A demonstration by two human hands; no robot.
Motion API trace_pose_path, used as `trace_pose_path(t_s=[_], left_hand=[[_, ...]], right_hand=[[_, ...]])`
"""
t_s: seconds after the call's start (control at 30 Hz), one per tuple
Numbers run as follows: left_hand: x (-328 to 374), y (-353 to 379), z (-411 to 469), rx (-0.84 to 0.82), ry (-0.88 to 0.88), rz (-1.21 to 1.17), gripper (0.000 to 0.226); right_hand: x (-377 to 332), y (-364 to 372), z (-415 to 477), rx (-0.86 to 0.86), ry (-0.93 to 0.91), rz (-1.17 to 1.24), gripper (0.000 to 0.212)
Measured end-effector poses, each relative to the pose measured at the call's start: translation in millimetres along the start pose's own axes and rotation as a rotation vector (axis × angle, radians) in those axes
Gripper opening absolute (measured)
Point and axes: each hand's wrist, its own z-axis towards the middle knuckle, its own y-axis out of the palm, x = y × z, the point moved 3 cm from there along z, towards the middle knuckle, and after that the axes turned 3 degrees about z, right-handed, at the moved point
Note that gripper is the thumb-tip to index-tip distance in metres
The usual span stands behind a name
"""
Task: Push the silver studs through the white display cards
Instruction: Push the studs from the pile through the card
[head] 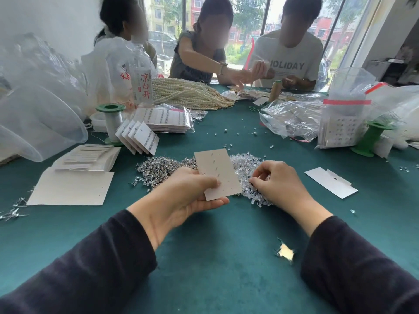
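My left hand (184, 196) holds a white display card (217, 173) tilted up over the green table, thumb on its face and fingers beneath. Several small stud posts poke through the card. A heap of silver studs (163, 168) lies behind and left of the card. My right hand (276, 180) rests on a pile of clear backings (247, 164) to the card's right, its fingertips curled into the pile and pinching; what they pinch is too small to make out.
Blank cards (74, 184) lie stacked at the left and filled cards (140, 137) fan out beyond them. A lone card (331, 182) lies at the right. Plastic bags, green spools, pearl strands and a bottle crowd the far table. Three people sit opposite.
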Motion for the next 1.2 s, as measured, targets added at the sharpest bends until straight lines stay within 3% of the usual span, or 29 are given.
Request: trace_pose_path(t_s=[0.23,0.57,0.9,1.2], left_hand=[[-3,-3,4,0.027,-0.001,0.005,0.007],[-4,-3,6,0.011,-0.002,0.035,0.006],[-4,-4,7,-0.004,0.006,0.037,0.006],[-4,-3,6,0.016,0.015,0.022,0.006]], right_hand=[[0,1,0,-0.019,0.014,0.003,0.004],[-3,0,-1,0.058,-0.018,0.031,0.010],[-8,-7,-5,0.147,0.010,0.125,0.003],[-14,-9,-9,0.175,-0.032,0.199,0.016]])
